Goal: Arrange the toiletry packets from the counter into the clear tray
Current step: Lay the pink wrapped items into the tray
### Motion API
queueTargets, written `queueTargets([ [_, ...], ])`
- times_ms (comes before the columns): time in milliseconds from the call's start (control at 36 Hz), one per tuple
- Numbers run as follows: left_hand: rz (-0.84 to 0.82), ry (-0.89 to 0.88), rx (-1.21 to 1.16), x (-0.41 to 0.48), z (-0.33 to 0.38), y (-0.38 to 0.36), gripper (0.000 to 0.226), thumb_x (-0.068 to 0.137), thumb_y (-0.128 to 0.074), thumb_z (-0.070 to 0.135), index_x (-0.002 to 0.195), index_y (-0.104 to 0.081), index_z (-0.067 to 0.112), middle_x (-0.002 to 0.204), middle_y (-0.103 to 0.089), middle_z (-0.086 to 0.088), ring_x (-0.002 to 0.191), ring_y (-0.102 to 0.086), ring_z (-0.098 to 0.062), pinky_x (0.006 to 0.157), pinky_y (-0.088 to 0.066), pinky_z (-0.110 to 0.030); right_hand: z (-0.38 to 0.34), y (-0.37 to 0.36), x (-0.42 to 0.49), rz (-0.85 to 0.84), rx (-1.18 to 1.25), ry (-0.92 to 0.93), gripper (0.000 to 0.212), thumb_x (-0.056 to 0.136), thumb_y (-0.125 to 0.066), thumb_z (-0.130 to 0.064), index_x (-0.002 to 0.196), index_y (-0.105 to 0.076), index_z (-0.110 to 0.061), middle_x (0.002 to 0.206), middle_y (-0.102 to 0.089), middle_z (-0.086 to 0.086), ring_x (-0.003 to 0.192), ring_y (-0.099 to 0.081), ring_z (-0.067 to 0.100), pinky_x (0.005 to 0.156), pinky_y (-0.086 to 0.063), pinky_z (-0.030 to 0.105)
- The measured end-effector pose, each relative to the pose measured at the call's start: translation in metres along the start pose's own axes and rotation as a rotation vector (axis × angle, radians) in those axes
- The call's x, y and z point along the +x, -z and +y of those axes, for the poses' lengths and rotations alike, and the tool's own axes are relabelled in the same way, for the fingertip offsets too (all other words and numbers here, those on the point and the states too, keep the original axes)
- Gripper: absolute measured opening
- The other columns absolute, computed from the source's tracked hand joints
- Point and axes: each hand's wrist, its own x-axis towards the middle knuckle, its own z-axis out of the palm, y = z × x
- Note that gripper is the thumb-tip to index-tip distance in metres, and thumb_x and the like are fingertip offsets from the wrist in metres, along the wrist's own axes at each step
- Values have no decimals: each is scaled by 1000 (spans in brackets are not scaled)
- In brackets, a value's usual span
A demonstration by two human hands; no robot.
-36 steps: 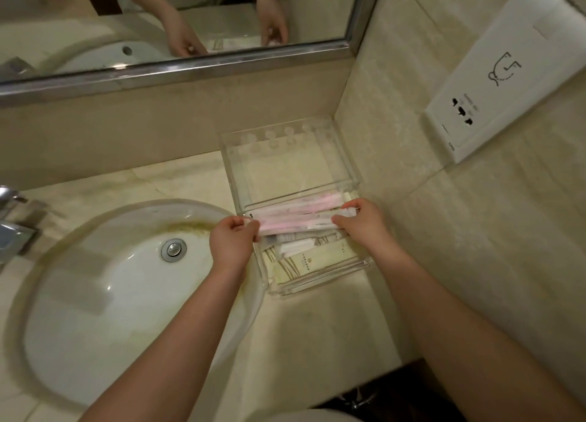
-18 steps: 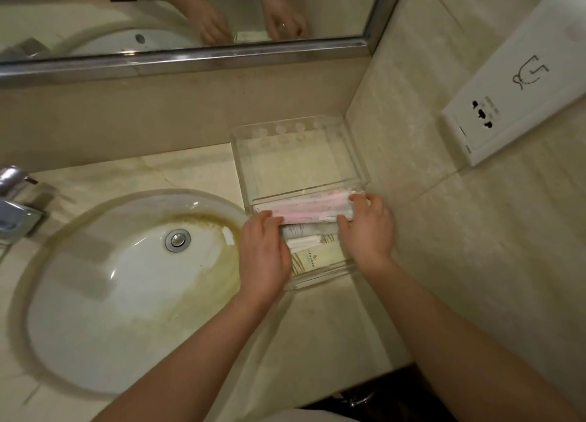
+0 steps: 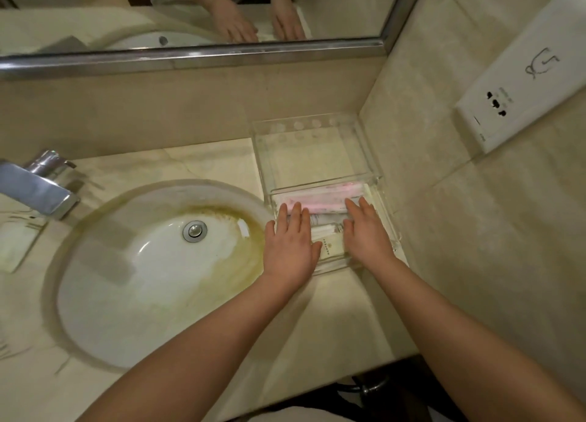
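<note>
**Both hands flattened onto the packets in the tray**

Since half a second ago, both hands have let go of the ends of the pink packets and now lie flat.

Left hand (image 3: 290, 241): released, palm down, fingers straight and close together. Its fingertips touch the 9 o'clock end of the pink packets (image 3: 320, 198). The heel of the hand overhangs the tray's 9 o'clock wall.

Right hand (image 3: 367, 234): likewise released, fingers straight, resting on the 3 o'clock part of the stack, fingertips at the edge of the pink packets. Neither hand grips anything.

Clear tray (image 3: 304, 158): sits on the desk (image 3: 317, 310) at 3 o'clock of the sink (image 3: 142, 279), tucked into the corner near the side wall. A divider splits it into a 12 o'clock and a 6 o'clock compartment.

All packets in view lie in the 6 o'clock compartment:
- pink packets lie crosswise against the divider
- white packets (image 3: 323, 229) lie just toward 6 o'clock of them, between the hands
- cream packet (image 3: 329, 247) with a printed logo lies nearest the 6 o'clock wall

Surroundings:
- sink has a yellow stain on its 3 o'clock slope, with the drain (image 3: 194, 230) in the bowl
- faucet (image 3: 35, 187) stands at the sink's 9 o'clock
- mirror (image 3: 190, 9) at 12 o'clock reflects both hands
- socket plate (image 3: 523, 82) is on the side wall at 2 o'clock
</note>
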Motion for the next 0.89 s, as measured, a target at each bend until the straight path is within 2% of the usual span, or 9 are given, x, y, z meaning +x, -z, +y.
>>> queueTargets([
  [139, -37, -21, 55, 2, 0, 4, 73, 96, -39, 49, 153, -19, 8, 162, -16, -12, 150, -6, -33, 116, -13, -52, -3, 4, -4, -42, -23, 27, 52, 102, -39, -23, 152, -31, -16, 161, -20, 19, 149, -12, 39, 121, -15, 44],
  [333, -74, 18, -55, -17, -1, 19, 75, 95, -42, 46, 153, -14, 9, 162, -13, -13, 150, -2, -33, 119, -13, -51, -28, 5, -26, -38, 34, 51, 51, 101, -39, -23, 152, -33, -18, 160, -24, 18, 149, -16, 36, 120, -19, 44],
  [500, 21, 248, -220, -68, -27, 45, 68, 96, -46, 40, 152, -21, 8, 159, -23, -15, 148, -13, -35, 117, -21, -48, -88, -13, -49, -54, 126, 284, 47, 101, -41, -24, 148, -40, -17, 155, -37, 13, 147, -28, 26, 119, -24, 40],
  [639, 137, 455, -284, -132, -78, 60, 63, 96, -47, 35, 148, -28, 6, 153, -34, -13, 145, -22, -35, 112, -30, -45, -155, -47, -87, -178, 170, 480, 48, 101, -45, -22, 148, -40, -14, 154, -40, 10, 144, -33, 24, 116, -25, 35],
  [722, 191, 591, -313, -175, -113, 68, 61, 98, -46, 33, 149, -28, 7, 151, -38, -12, 144, -24, -32, 114, -28, -43, -191, -66, -112, -240, 180, 579, 48, 100, -47, -23, 147, -40, -16, 152, -43, 7, 141, -38, 23, 112, -29, 33],
  [806, 255, 680, -324, -211, -150, 75, 58, 97, -47, 29, 148, -29, 7, 146, -43, -14, 136, -35, -30, 110, -33, -40, -225, -84, -133, -310, 202, 647, 49, 100, -48, -24, 148, -40, -18, 151, -44, 4, 139, -40, 21, 109, -32, 32],
  [889, 304, 773, -368, -239, -189, 81, 55, 98, -47, 25, 148, -32, 6, 144, -44, -16, 134, -38, -30, 107, -33, -37, -258, -105, -149, -366, 165, 693, 51, 100, -47, -30, 150, -36, -23, 152, -43, 1, 137, -43, 19, 106, -35, 31],
])
